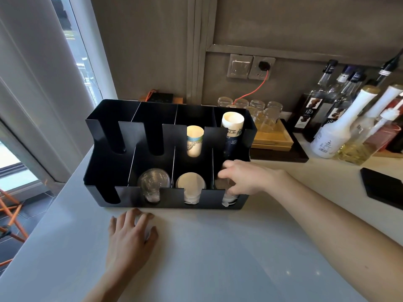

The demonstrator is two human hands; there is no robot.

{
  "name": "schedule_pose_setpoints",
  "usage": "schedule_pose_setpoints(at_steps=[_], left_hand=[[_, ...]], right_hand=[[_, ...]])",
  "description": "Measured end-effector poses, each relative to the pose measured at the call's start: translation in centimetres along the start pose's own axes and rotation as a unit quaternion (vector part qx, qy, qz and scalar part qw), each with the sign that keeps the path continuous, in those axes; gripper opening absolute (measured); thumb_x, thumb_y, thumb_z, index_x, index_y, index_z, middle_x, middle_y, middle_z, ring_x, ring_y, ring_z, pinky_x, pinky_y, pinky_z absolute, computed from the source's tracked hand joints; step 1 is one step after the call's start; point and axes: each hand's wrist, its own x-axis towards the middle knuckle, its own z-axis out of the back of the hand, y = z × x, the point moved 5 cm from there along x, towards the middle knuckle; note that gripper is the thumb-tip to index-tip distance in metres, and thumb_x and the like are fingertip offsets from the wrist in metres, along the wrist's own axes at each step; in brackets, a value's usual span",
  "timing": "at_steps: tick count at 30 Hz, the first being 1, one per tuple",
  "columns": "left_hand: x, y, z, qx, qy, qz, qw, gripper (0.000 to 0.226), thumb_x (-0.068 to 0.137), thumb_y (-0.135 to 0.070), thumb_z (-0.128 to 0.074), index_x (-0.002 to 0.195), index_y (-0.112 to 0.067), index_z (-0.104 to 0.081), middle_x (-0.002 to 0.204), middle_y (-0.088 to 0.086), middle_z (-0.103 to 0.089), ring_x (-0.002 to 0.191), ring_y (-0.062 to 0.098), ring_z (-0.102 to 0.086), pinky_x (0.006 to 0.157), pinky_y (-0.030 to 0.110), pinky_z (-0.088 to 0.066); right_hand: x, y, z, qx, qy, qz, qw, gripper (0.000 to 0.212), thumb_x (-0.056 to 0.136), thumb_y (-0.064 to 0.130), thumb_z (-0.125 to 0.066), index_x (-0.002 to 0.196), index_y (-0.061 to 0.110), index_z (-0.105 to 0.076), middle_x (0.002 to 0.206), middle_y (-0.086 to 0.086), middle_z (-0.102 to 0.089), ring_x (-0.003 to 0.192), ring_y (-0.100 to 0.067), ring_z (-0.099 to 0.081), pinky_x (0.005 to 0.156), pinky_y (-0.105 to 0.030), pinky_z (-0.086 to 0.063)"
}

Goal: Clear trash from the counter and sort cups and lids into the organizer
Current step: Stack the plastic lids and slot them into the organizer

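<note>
Fingers of the right hand curl down into the front right compartment of the black sheet-metal organizer, closed around the top of a stack of clear plastic lids standing on edge there; thumb on the near side, fingertips partly hidden by the divider. Lower edge of that stack shows through the U-shaped front slot.

Left hand lies palm down on the pale white counter, fingers spread and flat, holding nothing that I can see. Fingertips sit just in front of the organizer's front wall, not touching it.

Organizer contents, front row, left to right: leftmost compartment shows nothing; second holds a stack of clear domed plastic lids; third holds a stack of flat whitish lids; fourth holds the gripped stack. Back row: third compartment holds a stack of paper cups with pale blue print, lying tilted with the open mouth facing forward and up; fourth holds a taller stack of paper cups with dark navy print, same tilt.

Behind the organizer: upturned clear drinking glasses on a wooden tray. Right of that, glass syrup bottles. Flat black object at the right counter edge, well apart from both hands.
</note>
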Motion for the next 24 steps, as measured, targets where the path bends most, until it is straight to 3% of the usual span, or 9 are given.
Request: schedule_pose_setpoints(at_steps=[3, 6, 12, 16, 20, 24], left_hand=[[0.0, -0.1, 0.1, -0.006, -0.007, -0.002, 1.000, 0.047, 0.082, -0.049, -0.042, 0.109, -0.022, -0.069, 0.109, 0.007, -0.059, 0.104, 0.038, -0.055, 0.102, 0.059, -0.038], [-0.1, 0.0, 0.1, -0.012, -0.014, -0.004, 1.000, 0.044, 0.082, -0.048, -0.042, 0.108, -0.023, -0.068, 0.110, 0.006, -0.059, 0.104, 0.037, -0.055, 0.104, 0.059, -0.037], [0.0, 0.2, -0.3, -0.013, -0.023, -0.008, 1.000, 0.042, 0.082, -0.047, -0.044, 0.108, -0.024, -0.068, 0.110, 0.005, -0.058, 0.103, 0.036, -0.055, 0.103, 0.059, -0.037], [0.1, 0.4, -0.7, -0.011, -0.032, -0.009, 0.999, 0.041, 0.082, -0.048, -0.044, 0.108, -0.025, -0.067, 0.109, 0.003, -0.057, 0.102, 0.035, -0.054, 0.106, 0.058, -0.035], [0.2, 0.5, -0.7, -0.011, -0.037, -0.016, 0.999, 0.039, 0.083, -0.046, -0.046, 0.108, -0.025, -0.067, 0.108, 0.003, -0.056, 0.100, 0.034, -0.054, 0.102, 0.056, -0.038], [0.5, 0.6, -0.6, -0.016, -0.027, -0.019, 0.999, 0.039, 0.081, -0.048, -0.046, 0.107, -0.028, -0.067, 0.110, 0.003, -0.058, 0.100, 0.033, -0.055, 0.100, 0.053, -0.038]], right_hand=[[0.2, 0.1, -0.1, -0.019, 0.005, -0.005, 1.000, 0.025, 0.085, 0.034, -0.071, 0.092, 0.021, -0.051, 0.099, -0.002, -0.044, 0.094, -0.023, -0.048, 0.067, -0.040, -0.046], [0.3, 0.3, -0.2, -0.019, -0.002, -0.003, 1.000, 0.032, 0.082, 0.033, -0.075, 0.085, 0.024, -0.044, 0.093, 0.000, -0.041, 0.088, -0.022, -0.046, 0.060, -0.035, -0.036], [0.4, 0.3, -0.5, -0.036, -0.020, 0.001, 0.999, 0.037, 0.080, 0.030, -0.078, 0.086, 0.025, -0.042, 0.093, 0.000, -0.039, 0.085, -0.021, -0.044, 0.060, -0.035, -0.035], [0.3, 0.1, -0.3, -0.019, -0.040, 0.005, 0.999, 0.028, 0.081, 0.028, -0.075, 0.097, 0.020, -0.054, 0.097, 0.001, -0.042, 0.088, -0.020, -0.045, 0.058, -0.031, -0.034], [-1.2, -0.5, 2.2, 0.068, -0.088, -0.025, 0.994, 0.054, 0.080, 0.033, -0.076, 0.131, 0.029, -0.058, 0.120, 0.005, -0.054, 0.107, -0.018, -0.054, 0.082, -0.036, -0.051], [-2.5, 0.8, 6.1, 0.141, -0.200, -0.003, 0.970, 0.043, 0.084, 0.030, -0.074, 0.126, 0.030, -0.064, 0.111, 0.009, -0.062, 0.101, -0.010, -0.060, 0.086, -0.033, -0.053]])
